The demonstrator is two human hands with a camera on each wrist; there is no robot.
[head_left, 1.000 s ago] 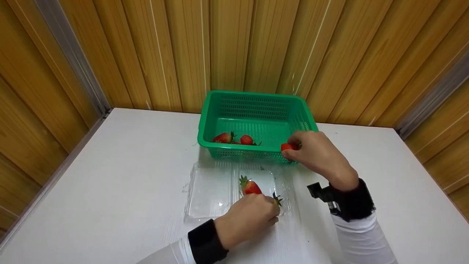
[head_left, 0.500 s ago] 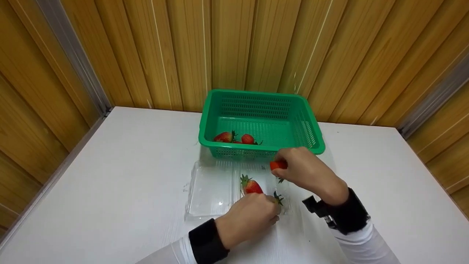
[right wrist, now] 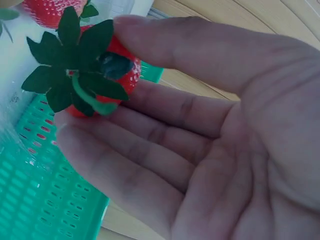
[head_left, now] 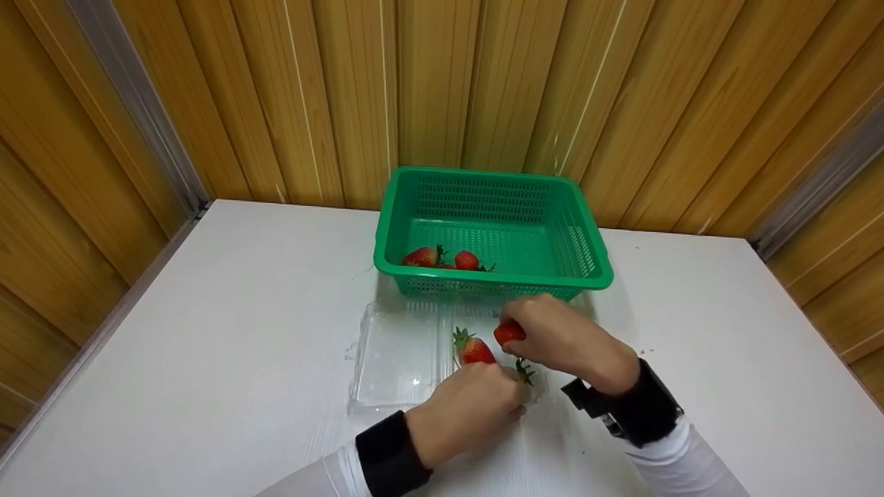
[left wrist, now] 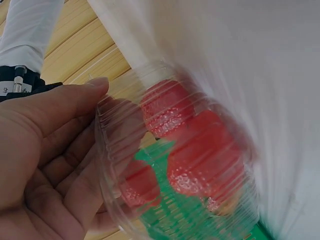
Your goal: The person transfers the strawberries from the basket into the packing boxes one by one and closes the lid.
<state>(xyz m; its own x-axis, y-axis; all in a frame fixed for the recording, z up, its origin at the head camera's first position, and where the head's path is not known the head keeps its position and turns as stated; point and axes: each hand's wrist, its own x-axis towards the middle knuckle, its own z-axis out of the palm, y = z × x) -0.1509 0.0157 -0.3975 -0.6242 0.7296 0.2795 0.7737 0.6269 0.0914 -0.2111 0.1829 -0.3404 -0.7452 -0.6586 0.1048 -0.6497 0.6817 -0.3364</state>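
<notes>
A clear plastic clamshell box [head_left: 397, 359] lies opened flat on the table, several strawberries in its right half. My left hand [head_left: 469, 407] grips the near rim of that half, thumb on one side and fingers on the other in the left wrist view. One strawberry [head_left: 475, 351] shows just beyond the knuckles; the leafy top of another [head_left: 525, 373] peeks out beside them. Above the box's far right part, my right hand [head_left: 570, 342] pinches a red strawberry [right wrist: 131, 62] between thumb and fingertips. Its green leaves [right wrist: 75, 72] face the right wrist camera.
Behind the box stands a green plastic basket [head_left: 494, 279] with several strawberries [head_left: 423, 257] in its near left corner. A wood-patterned wall [head_left: 442, 90] rises at the back of the white table [head_left: 262, 310].
My right hand has moved from the basket's near right rim toward me and to the left with the strawberry, over the box. The left hand has stayed in place.
</notes>
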